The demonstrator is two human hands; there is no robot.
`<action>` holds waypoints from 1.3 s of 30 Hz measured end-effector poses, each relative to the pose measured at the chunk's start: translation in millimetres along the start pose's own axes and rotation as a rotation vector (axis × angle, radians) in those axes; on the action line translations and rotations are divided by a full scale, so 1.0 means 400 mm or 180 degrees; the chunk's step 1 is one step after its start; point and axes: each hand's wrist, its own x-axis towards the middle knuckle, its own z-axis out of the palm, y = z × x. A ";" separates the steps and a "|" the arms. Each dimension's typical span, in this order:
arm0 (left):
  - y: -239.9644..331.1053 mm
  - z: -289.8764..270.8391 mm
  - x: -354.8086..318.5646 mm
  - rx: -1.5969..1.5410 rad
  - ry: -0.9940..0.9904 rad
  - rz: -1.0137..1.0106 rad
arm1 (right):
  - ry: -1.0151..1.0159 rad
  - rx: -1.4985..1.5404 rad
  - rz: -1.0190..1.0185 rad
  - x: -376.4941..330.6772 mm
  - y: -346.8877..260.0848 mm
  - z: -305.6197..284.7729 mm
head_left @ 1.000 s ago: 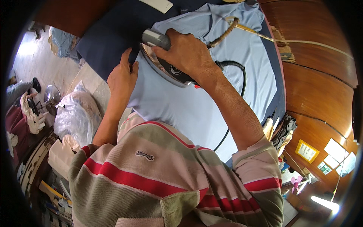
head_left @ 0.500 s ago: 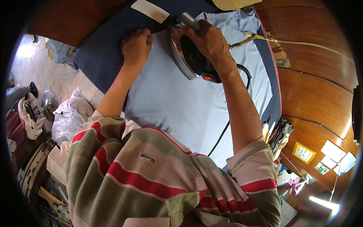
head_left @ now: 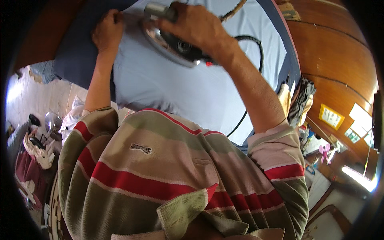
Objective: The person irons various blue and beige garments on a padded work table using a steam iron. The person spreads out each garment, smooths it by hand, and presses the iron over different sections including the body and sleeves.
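My right hand [head_left: 200,30] is wrapped round the handle of an electric iron [head_left: 173,45]. The iron has a shiny metal soleplate, a dark body, a grey tip on its handle and a small red light at its heel. Beneath it spreads a light blue cloth [head_left: 160,86], smooth in the middle and creased along its near edge. My left hand [head_left: 108,32] is closed at the cloth's left edge, its fingers curled down against the fabric. What its fingertips grip is partly hidden.
A dark blue cover [head_left: 76,60] lies under the light blue cloth. The iron's black cord [head_left: 261,56] loops right and runs toward me. Wooden panelling [head_left: 328,60] rises on the right, with folded clothes [head_left: 301,104] beside it. Bags and a metal fan-like object [head_left: 53,121] stand low at left.
The iron has moved left and nearer to me over the cloth. My left hand has shifted left. The whole view has tilted, and the white card at the far side has left it.
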 end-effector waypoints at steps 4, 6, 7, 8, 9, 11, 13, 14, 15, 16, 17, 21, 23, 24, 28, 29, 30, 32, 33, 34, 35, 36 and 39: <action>-0.005 0.005 0.010 0.0101 -0.0225 0.0003 | -0.0320 0.0061 0.0441 -0.178 0.005 0.007; 0.019 0.005 -0.009 0.0057 0.0252 0.0430 | -0.0190 0.0169 0.0810 -0.243 0.057 0.009; 0.032 0.008 -0.024 0.0041 0.0496 0.0636 | -0.0070 0.0182 0.1045 -0.269 0.091 0.002; 0.051 0.010 -0.048 -0.0064 0.0365 0.1079 | -0.0008 0.0181 0.1281 -0.288 0.125 -0.014; 0.079 0.018 -0.079 -0.0175 0.0230 0.1522 | 0.0171 0.0208 0.1570 -0.306 0.163 -0.024; 0.096 0.025 -0.121 -0.0162 -0.0035 0.1940 | 0.0634 0.0292 0.1726 -0.342 0.252 -0.034; 0.099 0.020 -0.128 0.0088 -0.0259 0.1882 | 0.0460 0.0138 0.1583 -0.389 0.294 -0.040; 0.116 0.018 -0.127 0.0208 -0.0455 0.1799 | 0.0312 0.0133 0.1450 -0.429 0.306 -0.040; 0.133 0.001 -0.123 0.0365 -0.0635 0.1687 | 0.0159 0.0142 0.1271 -0.465 0.305 -0.038; 0.151 -0.011 -0.120 0.0516 -0.0817 0.1571 | 0.0006 0.0146 0.1097 -0.488 0.312 -0.037; 0.171 -0.003 -0.121 0.0371 -0.0582 0.1809 | 0.0079 0.0188 0.1306 -0.504 0.326 -0.035; 0.220 0.075 -0.112 0.0220 -0.0326 0.2403 | 0.0597 0.0574 0.1911 -0.516 0.404 -0.037; 0.234 0.092 -0.088 0.0330 -0.0602 0.2385 | 0.0620 0.0450 0.1953 -0.517 0.425 -0.034; 0.243 0.096 -0.076 0.0362 -0.0771 0.2300 | 0.0617 0.0493 0.1836 -0.524 0.432 -0.030; 0.256 0.113 -0.054 -0.0343 -0.0865 0.1907 | 0.0501 0.0566 0.1188 -0.512 0.414 -0.035; 0.247 0.117 -0.052 -0.0382 -0.0744 0.1958 | 0.0434 0.0586 0.0965 -0.492 0.384 -0.031; 0.239 0.122 -0.051 -0.0430 -0.0628 0.2015 | 0.0378 0.0556 0.0976 -0.459 0.356 -0.027; 0.233 0.129 -0.049 -0.0488 -0.0540 0.2093 | 0.0298 0.0533 0.1036 -0.369 0.296 -0.019; 0.228 0.124 -0.045 -0.0476 -0.0552 0.2088 | 0.0262 0.0541 0.1048 -0.317 0.265 -0.013; 0.222 0.118 -0.041 -0.0466 -0.0561 0.2076 | 0.0363 0.0563 0.0992 -0.264 0.238 -0.004; 0.217 0.112 -0.041 -0.0450 -0.0502 0.2105 | 0.0461 0.0577 0.0938 -0.218 0.216 0.004; 0.213 0.106 -0.043 -0.0438 -0.0444 0.2135 | 0.0507 0.0582 0.0913 -0.180 0.201 0.007; 0.165 0.051 -0.066 -0.0118 -0.0510 0.2021 | 0.0541 0.0526 0.0837 -0.102 0.173 0.013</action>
